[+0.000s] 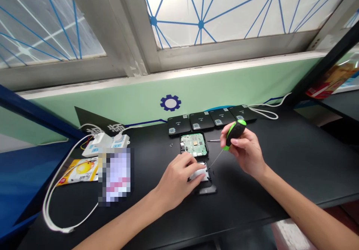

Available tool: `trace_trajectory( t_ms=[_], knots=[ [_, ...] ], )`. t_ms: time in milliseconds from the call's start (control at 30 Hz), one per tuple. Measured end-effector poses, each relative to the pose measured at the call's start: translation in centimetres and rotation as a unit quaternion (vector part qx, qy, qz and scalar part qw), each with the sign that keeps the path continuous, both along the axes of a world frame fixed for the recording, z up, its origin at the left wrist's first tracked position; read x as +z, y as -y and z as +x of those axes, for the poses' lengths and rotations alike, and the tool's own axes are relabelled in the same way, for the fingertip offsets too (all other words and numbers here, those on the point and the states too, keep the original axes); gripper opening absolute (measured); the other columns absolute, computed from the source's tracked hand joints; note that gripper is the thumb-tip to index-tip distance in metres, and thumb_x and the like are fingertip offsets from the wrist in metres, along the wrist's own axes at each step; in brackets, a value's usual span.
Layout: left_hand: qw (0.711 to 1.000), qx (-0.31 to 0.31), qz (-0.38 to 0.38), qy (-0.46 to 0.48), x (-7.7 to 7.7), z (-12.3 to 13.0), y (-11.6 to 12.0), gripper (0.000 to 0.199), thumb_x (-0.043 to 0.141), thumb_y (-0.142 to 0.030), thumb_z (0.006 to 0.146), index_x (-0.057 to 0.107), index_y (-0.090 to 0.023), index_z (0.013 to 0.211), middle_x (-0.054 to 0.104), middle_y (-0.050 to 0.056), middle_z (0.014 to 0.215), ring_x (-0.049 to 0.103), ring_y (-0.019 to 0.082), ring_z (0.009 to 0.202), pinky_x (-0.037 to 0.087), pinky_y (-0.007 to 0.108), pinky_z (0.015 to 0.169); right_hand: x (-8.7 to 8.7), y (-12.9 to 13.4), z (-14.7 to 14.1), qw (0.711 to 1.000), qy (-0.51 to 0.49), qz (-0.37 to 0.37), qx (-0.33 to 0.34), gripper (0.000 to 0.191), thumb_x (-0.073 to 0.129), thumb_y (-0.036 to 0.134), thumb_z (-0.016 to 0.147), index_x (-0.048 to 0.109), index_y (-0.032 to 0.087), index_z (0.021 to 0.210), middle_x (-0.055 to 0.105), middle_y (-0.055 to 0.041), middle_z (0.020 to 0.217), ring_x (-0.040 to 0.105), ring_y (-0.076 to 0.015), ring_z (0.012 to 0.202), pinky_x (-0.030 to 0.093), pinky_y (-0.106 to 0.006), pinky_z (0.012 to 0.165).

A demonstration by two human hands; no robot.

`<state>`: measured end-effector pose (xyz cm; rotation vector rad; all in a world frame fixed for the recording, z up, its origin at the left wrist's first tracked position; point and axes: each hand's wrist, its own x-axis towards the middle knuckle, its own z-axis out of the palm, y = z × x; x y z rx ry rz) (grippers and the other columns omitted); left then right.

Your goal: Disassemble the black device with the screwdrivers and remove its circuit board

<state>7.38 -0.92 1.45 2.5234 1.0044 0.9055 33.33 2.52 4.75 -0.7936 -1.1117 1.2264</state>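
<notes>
My right hand (246, 151) is closed around the green-and-black handle of a screwdriver (235, 133). Its thin shaft slants down to the left, with the tip at the right edge of a black case cover (208, 183). A silver-white metal plate (203, 172) lies inside that cover. My left hand (181, 173) grips the cover from the left, fingers and thumb on the plate, hiding part of it. Just beyond sits an opened black case (207, 145) with a green circuit board (193, 143) exposed. A dark translucent piece (207, 190) lies at the near side of the cover.
Several closed black boxes (178, 125) line the wall. Small screws (171, 145) lie left of the circuit board, and a thin metal shaft (213, 141) lies right of it. On the left are a power strip (92, 149), white cable (46, 201), snack packet (80, 171) and blurred object (117, 175).
</notes>
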Motion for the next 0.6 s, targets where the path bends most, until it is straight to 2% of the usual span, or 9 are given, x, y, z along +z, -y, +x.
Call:
trace_trajectory(
  t_ms=[133,267,433,600],
  knots=[
    [0.999,0.006,0.018,-0.028,-0.1,1.0,-0.8,0.008,0.083,-0.018,0.105,0.084,-0.024,0.111,0.073,0.004,0.098,0.07,0.021,0.089,0.058,0.036,0.081,0.2,-0.1,0.1,1.0,-0.01,-0.005,-0.013,0.02,0.074,0.029,0.081,0.079,0.021,0.099,0.074,-0.004,0.075,0.037,-0.0123,0.05,0.021,-0.028,0.046],
    [0.995,-0.019,0.065,-0.068,0.0,1.6,-1.1,0.001,0.085,-0.022,0.106,0.084,-0.023,0.106,0.074,0.003,0.097,0.069,0.021,0.088,0.051,0.037,0.077,0.6,-0.2,0.1,1.0,-0.013,-0.006,-0.021,0.021,0.073,0.03,0.079,0.078,0.021,0.097,0.072,-0.0038,0.073,0.038,-0.0134,0.052,0.02,-0.028,0.045],
    [0.993,-0.017,0.078,-0.091,0.1,2.0,-1.0,0.017,0.075,-0.022,0.113,0.082,-0.022,0.098,0.073,0.003,0.095,0.067,0.02,0.086,0.044,0.036,0.074,1.0,-0.1,0.2,0.999,-0.032,-0.015,-0.026,0.022,0.074,0.029,0.077,0.079,0.02,0.096,0.073,-0.0044,0.072,0.038,-0.0129,0.052,0.02,-0.028,0.046],
    [0.995,-0.019,0.067,-0.076,-0.5,1.9,-1.0,0.025,0.065,-0.025,0.119,0.079,-0.021,0.098,0.073,0.003,0.093,0.066,0.02,0.085,0.043,0.036,0.075,1.1,0.0,0.2,0.999,-0.032,-0.02,-0.018,0.022,0.074,0.03,0.076,0.079,0.02,0.095,0.073,-0.004,0.071,0.035,-0.0128,0.052,0.017,-0.028,0.046]
  ],
)
